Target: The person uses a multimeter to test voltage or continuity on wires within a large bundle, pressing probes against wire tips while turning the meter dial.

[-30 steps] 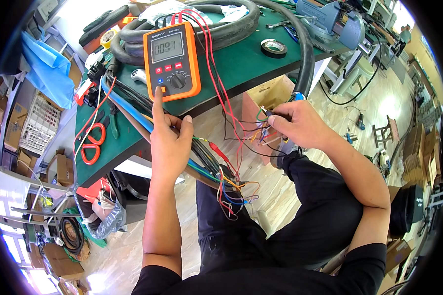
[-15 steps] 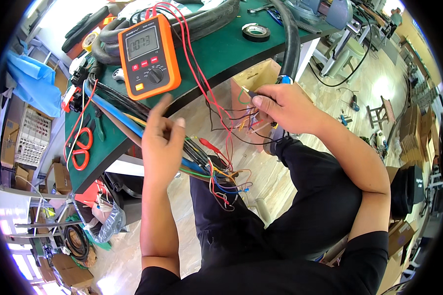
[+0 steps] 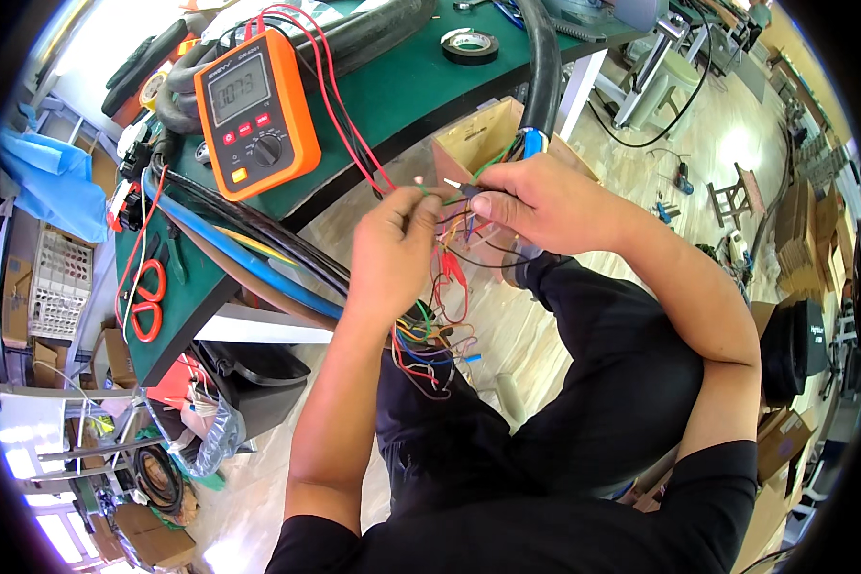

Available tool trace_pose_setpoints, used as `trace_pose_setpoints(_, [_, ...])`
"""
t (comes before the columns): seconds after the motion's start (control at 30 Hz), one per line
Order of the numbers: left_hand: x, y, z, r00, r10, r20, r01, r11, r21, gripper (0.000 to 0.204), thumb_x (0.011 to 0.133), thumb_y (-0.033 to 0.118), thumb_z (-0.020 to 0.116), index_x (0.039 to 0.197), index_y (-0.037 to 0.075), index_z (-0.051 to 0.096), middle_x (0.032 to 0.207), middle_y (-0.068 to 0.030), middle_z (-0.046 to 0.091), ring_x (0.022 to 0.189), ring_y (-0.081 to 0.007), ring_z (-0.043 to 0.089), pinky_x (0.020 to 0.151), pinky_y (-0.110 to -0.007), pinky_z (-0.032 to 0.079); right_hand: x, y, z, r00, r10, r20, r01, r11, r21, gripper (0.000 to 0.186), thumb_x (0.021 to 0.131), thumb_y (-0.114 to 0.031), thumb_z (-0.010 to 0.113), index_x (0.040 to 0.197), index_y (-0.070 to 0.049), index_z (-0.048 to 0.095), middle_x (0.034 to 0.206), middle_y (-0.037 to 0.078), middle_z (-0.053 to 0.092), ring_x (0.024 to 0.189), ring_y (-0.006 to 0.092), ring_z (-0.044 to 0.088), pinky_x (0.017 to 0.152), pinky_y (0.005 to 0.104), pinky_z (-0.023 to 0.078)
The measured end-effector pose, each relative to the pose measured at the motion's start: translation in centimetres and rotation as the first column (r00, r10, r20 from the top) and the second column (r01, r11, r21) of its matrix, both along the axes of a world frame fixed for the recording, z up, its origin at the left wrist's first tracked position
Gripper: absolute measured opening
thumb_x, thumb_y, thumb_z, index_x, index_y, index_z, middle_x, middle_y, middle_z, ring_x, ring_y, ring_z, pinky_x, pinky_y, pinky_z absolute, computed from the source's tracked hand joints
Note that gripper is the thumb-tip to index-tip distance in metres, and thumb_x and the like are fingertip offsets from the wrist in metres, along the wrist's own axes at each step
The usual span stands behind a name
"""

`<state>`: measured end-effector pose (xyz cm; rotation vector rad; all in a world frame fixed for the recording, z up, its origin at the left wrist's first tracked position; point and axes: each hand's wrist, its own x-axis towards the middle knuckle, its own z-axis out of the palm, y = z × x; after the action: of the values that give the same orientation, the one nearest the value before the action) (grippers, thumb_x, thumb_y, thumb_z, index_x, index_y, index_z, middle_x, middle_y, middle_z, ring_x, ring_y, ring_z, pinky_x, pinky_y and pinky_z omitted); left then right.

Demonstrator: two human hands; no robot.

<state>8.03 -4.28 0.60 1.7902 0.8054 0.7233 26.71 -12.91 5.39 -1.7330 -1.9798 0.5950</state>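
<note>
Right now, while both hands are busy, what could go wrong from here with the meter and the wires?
The meter lies near the table's front edge, and its red leads run past that edge, so a tug might drag it off.

The red clip hangs near loose wires and could snag one.

The right hand grips what looks like a black probe by its slim body; it might slip.

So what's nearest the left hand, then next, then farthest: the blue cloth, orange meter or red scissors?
From the left hand in the head view:
1. Orange meter, ahead-left on the green table
2. Red scissors, left side of table
3. Blue cloth, far left
</note>
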Motion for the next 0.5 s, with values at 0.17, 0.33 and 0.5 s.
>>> trace_pose_setpoints(0.17, [0.0, 0.9, -0.6, 0.981, 0.1, 0.165, -0.061, 0.972, -0.226, 0.022, 0.1, 0.016, 0.055, 0.111, 0.001, 0.066, 0.073, -0.0002, 0.053, 0.056, -0.007, 0.045, 0.051, -0.023, 0.039, -0.1, -0.3, -0.9, 0.985, -0.076, -0.155, 0.081, 0.996, 0.031, 0.043, 0.092, -0.038, 0.066, 0.091, 0.005, 0.06, 0.071, 0.016, 0.059, 0.067, 0.0259, 0.06, 0.063, 0.039, 0.046])
trace_pose_setpoints(0.33, [-0.3, 0.7, 2.5, 0.866, 0.254, 0.432, 0.09, 0.769, -0.633, 0.034, 0.1, 0.017, 0.052, 0.128, -0.003, 0.052, 0.082, -0.0004, 0.053, 0.048, -0.0033, 0.035, 0.037, -0.019, 0.025, -1.6, -0.3, -1.5, 0.93, -0.201, -0.307, 0.181, 0.979, -0.091, 0.047, 0.081, -0.037, 0.073, 0.093, 0.007, 0.061, 0.074, 0.02, 0.062, 0.069, 0.0305, 0.061, 0.066, 0.0407, 0.048])
trace_pose_setpoints(0.5, [-1.6, 1.0, 3.4, 0.721, 0.219, 0.658, 0.382, 0.667, -0.64, 0.032, 0.103, 0.019, 0.049, 0.128, -0.002, 0.05, 0.08, -0.0008, 0.053, 0.046, -0.0042, 0.035, 0.036, -0.019, 0.025, -3.2, -0.1, -2.8, 0.886, -0.117, -0.448, 0.112, 0.993, -0.038, 0.035, 0.079, -0.024, 0.067, 0.098, 0.006, 0.062, 0.074, 0.02, 0.063, 0.069, 0.0297, 0.061, 0.066, 0.0399, 0.047])
